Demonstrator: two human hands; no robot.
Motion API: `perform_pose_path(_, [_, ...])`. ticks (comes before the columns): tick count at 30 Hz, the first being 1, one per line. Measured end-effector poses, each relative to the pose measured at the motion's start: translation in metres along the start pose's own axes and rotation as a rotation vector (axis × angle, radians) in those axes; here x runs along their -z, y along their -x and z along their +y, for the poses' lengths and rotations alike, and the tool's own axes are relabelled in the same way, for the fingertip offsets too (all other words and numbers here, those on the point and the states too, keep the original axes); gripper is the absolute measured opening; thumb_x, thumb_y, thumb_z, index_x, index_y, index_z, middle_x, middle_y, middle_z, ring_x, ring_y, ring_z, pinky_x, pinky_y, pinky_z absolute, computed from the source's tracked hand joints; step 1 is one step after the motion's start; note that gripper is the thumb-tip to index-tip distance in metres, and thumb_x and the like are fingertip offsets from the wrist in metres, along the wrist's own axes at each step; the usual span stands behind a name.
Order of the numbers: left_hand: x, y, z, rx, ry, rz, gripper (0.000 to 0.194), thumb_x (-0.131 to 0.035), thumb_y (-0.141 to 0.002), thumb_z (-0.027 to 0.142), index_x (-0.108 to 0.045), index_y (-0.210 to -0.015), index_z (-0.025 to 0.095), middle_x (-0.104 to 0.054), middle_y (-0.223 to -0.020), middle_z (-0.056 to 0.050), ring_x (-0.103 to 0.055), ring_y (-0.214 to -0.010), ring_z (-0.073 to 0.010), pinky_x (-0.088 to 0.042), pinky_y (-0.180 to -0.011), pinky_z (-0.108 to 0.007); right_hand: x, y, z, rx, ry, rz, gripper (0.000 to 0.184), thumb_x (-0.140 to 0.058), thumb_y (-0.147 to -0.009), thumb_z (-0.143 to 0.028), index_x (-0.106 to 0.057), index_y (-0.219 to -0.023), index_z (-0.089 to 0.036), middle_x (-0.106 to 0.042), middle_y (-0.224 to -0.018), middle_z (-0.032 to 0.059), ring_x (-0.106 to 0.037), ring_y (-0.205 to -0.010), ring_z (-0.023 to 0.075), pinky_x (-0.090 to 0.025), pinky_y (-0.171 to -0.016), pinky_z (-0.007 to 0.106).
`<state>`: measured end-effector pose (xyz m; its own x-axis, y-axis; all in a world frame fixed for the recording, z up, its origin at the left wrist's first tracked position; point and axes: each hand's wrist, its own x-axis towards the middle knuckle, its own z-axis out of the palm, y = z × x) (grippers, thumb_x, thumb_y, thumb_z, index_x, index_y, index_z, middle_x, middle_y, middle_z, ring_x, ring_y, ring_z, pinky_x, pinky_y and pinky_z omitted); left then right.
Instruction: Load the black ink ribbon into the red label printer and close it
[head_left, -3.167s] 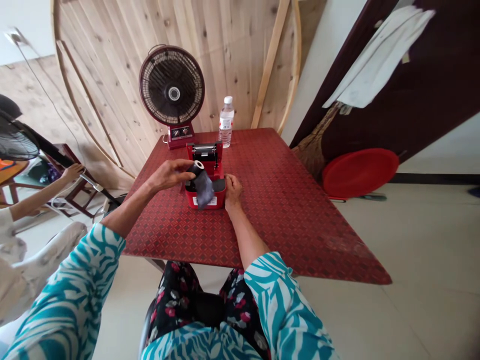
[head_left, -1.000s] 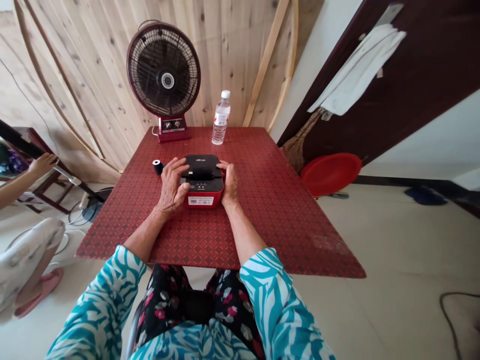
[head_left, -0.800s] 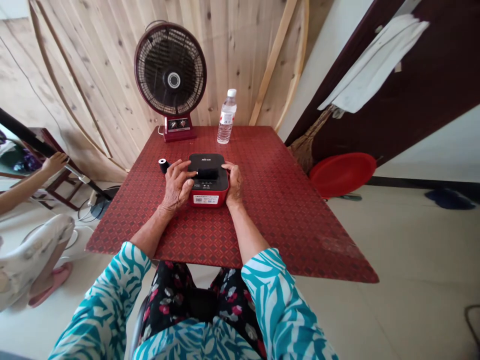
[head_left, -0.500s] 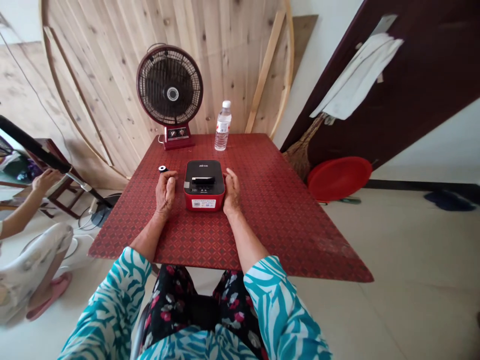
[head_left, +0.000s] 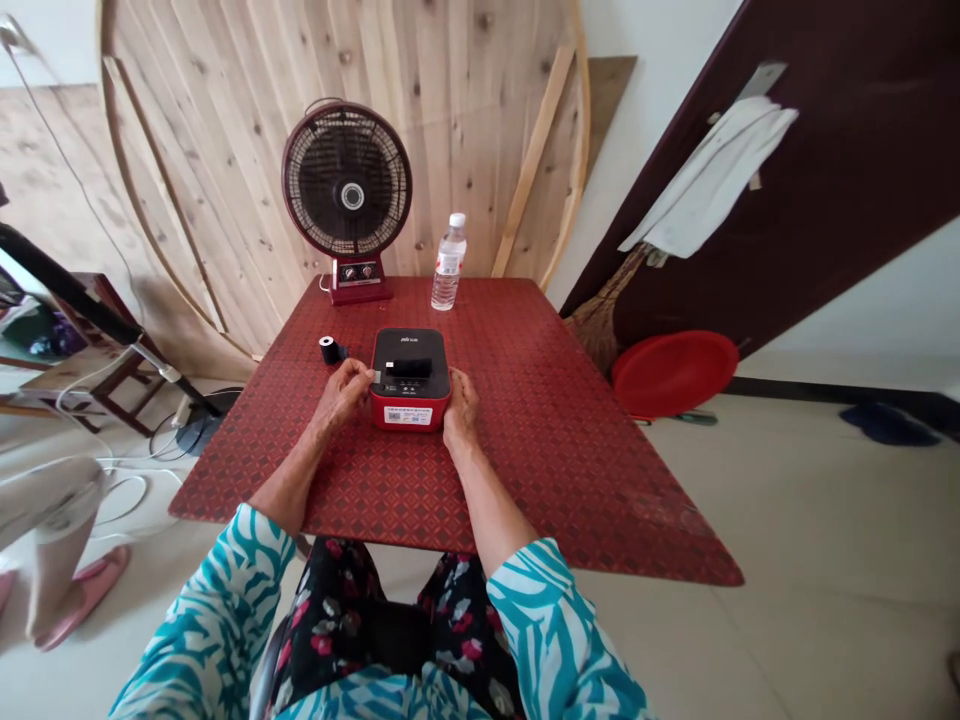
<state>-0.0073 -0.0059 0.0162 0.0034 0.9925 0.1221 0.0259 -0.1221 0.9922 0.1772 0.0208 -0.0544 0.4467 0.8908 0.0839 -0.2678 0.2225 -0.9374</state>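
Observation:
A small printer (head_left: 409, 400), red-sided with a black top and a white label on its front, stands on the table before me. Across its top lies a dark, bar-shaped part (head_left: 409, 367). The fingers of my left hand (head_left: 343, 390) are pinched together at the small grey tab (head_left: 377, 377) on the printer's left top edge. Against the right side of the printer, my right hand (head_left: 461, 408) is curled, its fingers pressed along the casing. Beyond my left hand sits a small black roll with a white end (head_left: 328, 349).
A red-patterned table (head_left: 570, 460) carries a dark red fan (head_left: 349, 190) and a water bottle (head_left: 448, 262) at its far side. A red basin (head_left: 675, 375) and a broom (head_left: 604, 305) are at the right. Another person's legs (head_left: 64, 560) show at the left.
My left hand has gone from being apart from the printer to pinching at its left edge. The fingers of my right hand have closed in against the right side.

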Motion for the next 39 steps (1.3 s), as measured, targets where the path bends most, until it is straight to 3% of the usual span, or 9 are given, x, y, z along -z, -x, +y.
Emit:
perform_pose_path(16, [-0.001, -0.01, -0.025, 0.056, 0.212, -0.034, 0.025, -0.067, -0.071, 0.039, -0.049, -0.075, 0.021, -0.047, -0.051, 0.009, -0.043, -0.041, -0.0075, -0.032, -0.044, -0.019, 0.002, -0.002, 0.008, 0.025, 0.017, 0.019, 0.04, -0.05, -0.078, -0.053, -0.069, -0.092, -0.021, -0.072, -0.092, -0.0001, -0.062, -0.089, 0.0154, -0.047, -0.087, 0.031])
perform_pose_path(20, [-0.003, -0.012, -0.026, 0.083, 0.264, -0.023, 0.025, -0.067, -0.069, 0.037, -0.049, -0.074, 0.021, -0.045, -0.05, 0.009, -0.04, -0.039, -0.0066, -0.027, -0.04, -0.018, 0.002, -0.001, 0.008, 0.036, 0.057, 0.04, 0.039, -0.049, -0.078, -0.053, -0.068, -0.093, -0.022, -0.072, -0.093, -0.0004, -0.062, -0.09, 0.0151, -0.046, -0.088, 0.03])
perform_pose_path(27, [-0.004, -0.016, -0.022, 0.136, 0.284, -0.008, 0.027, -0.069, -0.061, 0.034, -0.048, -0.07, 0.021, -0.043, -0.048, 0.009, -0.039, -0.038, -0.0063, -0.028, -0.039, -0.018, 0.002, -0.001, 0.005, 0.044, 0.082, 0.028, 0.04, -0.046, -0.081, -0.053, -0.067, -0.093, -0.021, -0.072, -0.092, 0.0002, -0.062, -0.09, 0.0159, -0.046, -0.087, 0.031])
perform_pose_path(39, [-0.006, -0.017, -0.003, 0.275, 0.316, -0.01, 0.013, -0.06, -0.062, 0.021, -0.047, -0.064, 0.02, -0.04, -0.047, 0.007, -0.038, -0.04, -0.0073, -0.028, -0.038, -0.018, 0.001, -0.004, 0.009, 0.085, 0.092, 0.051, 0.036, -0.046, -0.082, -0.049, -0.068, -0.09, -0.022, -0.071, -0.091, 0.0001, -0.062, -0.091, 0.0162, -0.046, -0.089, 0.031])
